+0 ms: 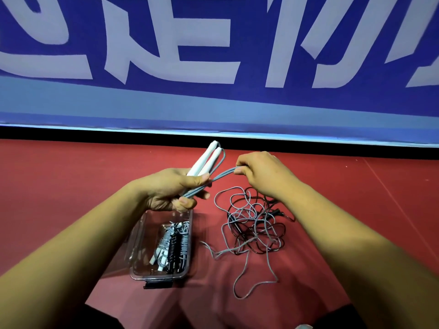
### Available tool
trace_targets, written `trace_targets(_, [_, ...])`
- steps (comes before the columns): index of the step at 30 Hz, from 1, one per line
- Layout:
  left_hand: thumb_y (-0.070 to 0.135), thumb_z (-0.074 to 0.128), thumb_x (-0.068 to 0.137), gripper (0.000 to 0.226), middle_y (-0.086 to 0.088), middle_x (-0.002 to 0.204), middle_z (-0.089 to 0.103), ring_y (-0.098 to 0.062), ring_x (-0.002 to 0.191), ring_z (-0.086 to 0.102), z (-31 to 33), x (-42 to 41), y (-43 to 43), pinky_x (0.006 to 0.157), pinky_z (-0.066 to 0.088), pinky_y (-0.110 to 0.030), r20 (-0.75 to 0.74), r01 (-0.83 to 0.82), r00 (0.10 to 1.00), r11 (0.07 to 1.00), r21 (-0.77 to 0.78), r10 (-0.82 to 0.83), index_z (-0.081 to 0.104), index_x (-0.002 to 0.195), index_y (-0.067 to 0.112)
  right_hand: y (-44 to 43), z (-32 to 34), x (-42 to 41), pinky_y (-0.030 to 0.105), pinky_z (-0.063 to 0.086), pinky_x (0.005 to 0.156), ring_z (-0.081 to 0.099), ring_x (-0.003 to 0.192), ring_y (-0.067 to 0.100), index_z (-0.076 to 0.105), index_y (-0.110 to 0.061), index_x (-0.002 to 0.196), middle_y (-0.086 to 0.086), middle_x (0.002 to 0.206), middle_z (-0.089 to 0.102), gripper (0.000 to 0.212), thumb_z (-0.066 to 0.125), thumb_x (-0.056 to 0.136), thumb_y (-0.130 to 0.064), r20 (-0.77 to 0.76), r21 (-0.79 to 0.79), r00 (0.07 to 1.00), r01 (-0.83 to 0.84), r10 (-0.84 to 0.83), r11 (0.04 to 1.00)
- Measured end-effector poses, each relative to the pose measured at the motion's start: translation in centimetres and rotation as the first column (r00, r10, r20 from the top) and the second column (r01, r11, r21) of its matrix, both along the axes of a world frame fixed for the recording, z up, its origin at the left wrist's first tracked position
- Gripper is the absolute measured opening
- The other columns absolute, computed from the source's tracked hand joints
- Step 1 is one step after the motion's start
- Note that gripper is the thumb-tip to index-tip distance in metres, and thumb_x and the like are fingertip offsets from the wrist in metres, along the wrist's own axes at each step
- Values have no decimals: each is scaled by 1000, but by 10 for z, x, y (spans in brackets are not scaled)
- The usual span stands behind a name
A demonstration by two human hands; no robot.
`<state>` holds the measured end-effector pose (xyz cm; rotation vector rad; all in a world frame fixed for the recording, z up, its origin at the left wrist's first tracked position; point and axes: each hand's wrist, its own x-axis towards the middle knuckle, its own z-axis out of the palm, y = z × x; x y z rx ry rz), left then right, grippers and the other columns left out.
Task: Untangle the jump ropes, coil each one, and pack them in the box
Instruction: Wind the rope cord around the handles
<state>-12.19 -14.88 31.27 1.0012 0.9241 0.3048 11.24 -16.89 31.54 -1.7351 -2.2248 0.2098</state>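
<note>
My left hand grips the two white handles of a grey jump rope, pointing up and away from me. Doubled strands of that grey rope run from this hand to my right hand, which pinches them. On the red floor under my right forearm lies a tangle of grey and black ropes; a loose grey loop trails toward me. A clear plastic box sits below my left hand and holds several coiled ropes, grey and black.
The red floor runs all around. A blue banner with large white characters stands across the back, a black strip along its base. The box's dark latch faces me. My legs are at the bottom edge.
</note>
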Motion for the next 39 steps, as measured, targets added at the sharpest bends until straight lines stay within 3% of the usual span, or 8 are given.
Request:
trace_targets(6, [11,69,88,28,-6,57,39,-11,37,31,-4,0,-5,36,22,-17,-134,129,986,966,225,-100,41,86,14,3,-1,12,31,44,60,54,58,18,63,-7,76,5,62,59,31,67,89,-35,-253,-198,965,20,-71,980])
trace_targets(11, [12,67,92,23,-7,51,46,-16,31,39,-18,-7,-7,34,27,-18,-393,286,908,899,333,-144,47,83,8,-3,13,9,14,34,54,44,54,0,71,-10,78,-6,62,57,16,72,86,-24,-313,-160,947,-122,67,980])
trace_targets(19, [-1,60,84,24,-2,48,46,-16,36,38,-15,10,-29,39,30,-22,-483,520,809,792,321,-335,44,74,13,-2,7,6,33,50,75,61,80,11,75,-21,85,-6,82,70,6,69,87,-23,-250,-33,958,-152,139,988])
trace_targets(22, [-2,63,81,25,2,51,43,-16,40,37,-4,10,-33,41,32,-22,-462,547,815,729,412,-350,45,76,15,1,8,0,29,51,71,64,74,10,74,-22,79,-4,77,71,11,70,85,-15,-412,-84,903,-171,122,982])
trace_targets(25, [-8,66,85,31,8,52,43,-9,42,35,11,9,-30,41,31,-18,-358,403,907,709,579,-224,45,77,13,1,3,1,21,38,52,47,50,3,69,-30,67,-6,58,58,44,60,82,11,-617,-204,787,-179,15,962])
trace_targets(32, [-7,64,88,29,-3,54,42,-12,42,30,22,-10,1,42,25,-19,-147,-60,967,746,664,208,45,78,13,-1,-29,-14,20,21,45,23,48,10,66,-12,92,-1,57,36,24,48,102,-22,-782,-464,591,-338,-200,819])
trace_targets(35, [-9,61,87,31,-5,53,42,-11,41,30,20,-25,21,43,23,-18,-98,-263,904,720,642,417,44,78,16,-3,-31,-14,21,25,47,25,47,10,64,-10,92,-3,55,33,25,44,104,-21,-734,-489,652,-312,-191,815])
trace_targets(39, [-8,58,84,25,-11,60,43,-13,41,30,8,-36,37,42,22,-18,-196,-277,853,738,615,483,47,82,15,-11,-23,-22,18,29,43,29,44,8,61,-10,92,-6,54,35,26,41,104,-20,-657,-511,737,-279,-160,813])
